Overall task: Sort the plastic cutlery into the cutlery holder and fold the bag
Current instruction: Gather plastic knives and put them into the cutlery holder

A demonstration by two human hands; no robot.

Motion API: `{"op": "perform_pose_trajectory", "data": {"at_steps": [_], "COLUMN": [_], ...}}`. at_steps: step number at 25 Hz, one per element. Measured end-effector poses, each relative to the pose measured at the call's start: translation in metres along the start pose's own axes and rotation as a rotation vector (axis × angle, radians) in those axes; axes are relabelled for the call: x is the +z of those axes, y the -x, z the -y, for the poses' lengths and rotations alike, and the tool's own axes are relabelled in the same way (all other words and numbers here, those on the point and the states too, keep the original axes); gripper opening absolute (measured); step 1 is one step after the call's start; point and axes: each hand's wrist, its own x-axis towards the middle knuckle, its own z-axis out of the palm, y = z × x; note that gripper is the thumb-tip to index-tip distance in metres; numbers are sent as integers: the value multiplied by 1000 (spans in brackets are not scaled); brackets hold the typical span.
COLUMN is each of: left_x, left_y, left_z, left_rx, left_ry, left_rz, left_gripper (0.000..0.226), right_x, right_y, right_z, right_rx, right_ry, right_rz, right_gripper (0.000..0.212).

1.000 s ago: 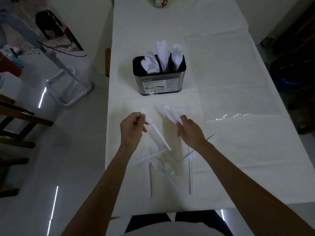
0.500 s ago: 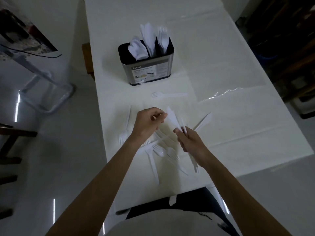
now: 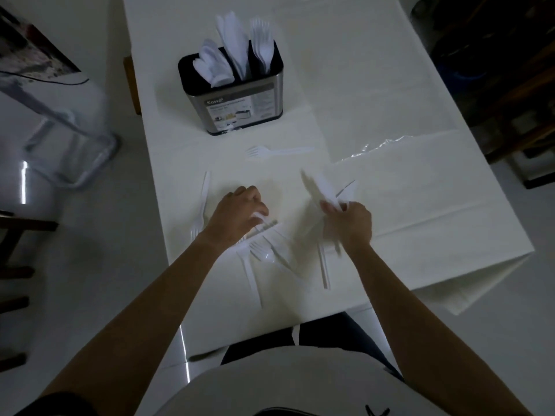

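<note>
I looked down through the head camera and saw both hands low over the white table (image 3: 420, 223). The right hand (image 3: 350, 223) was clenched round a bunch (image 3: 321, 187) of white plastic cutlery. The bunch stuck up and away from its fingers (image 3: 329, 207), tilted to the left, and it was too fuzzy for me to tell forks from knives. The left hand (image 3: 237, 214) was down on the loose pile (image 3: 264, 255) at the near edge of the table. Its fingers (image 3: 255, 205) were curled, and they seemed to pinch a white piece (image 3: 260, 219) that lay right under them. That piece was fuzzy too, so I could not tell what kind it was. More forks from the pile lay just behind the left wrist, with their handles pointing at me. One fork (image 3: 270, 151) lay alone between the hands and the cutlery holder (image 3: 240, 106). Another fork (image 3: 201, 205) lay just left of the left hand. The holder stood upright farther back, well apart from both hands. It held spoons (image 3: 213, 67) on the left, knives (image 3: 234, 46) in the middle and forks (image 3: 262, 40) on the right. The clear bag (image 3: 384, 145) lay flat on the table to the right of the holder, and no hand touched it.
</note>
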Motion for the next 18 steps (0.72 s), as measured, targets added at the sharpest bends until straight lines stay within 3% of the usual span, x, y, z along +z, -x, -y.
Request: {"op": "perform_pose_trajectory", "data": {"at_steps": [7,10,15,18], "left_x": [-12,-25,-55,-68], "left_y": [-13,-15,-2,16], "left_z": [-1,5,8,15], "left_rx": [-18,-120,-328,-375], "left_ry": [-60,177,586,780], "left_rz": [49,64,43,-18], "left_gripper": [8,9,9,12], "right_x": [-17,-18,-5,-3], "right_y": [-4,23,55,52], "right_z": [-5,-27,-33,-27], "right_rx": [-136,-184,-188,-218], "right_ry": [140,141,366,426], "right_rz": [71,114,144,154], "right_gripper": [22,26,38,27]}}
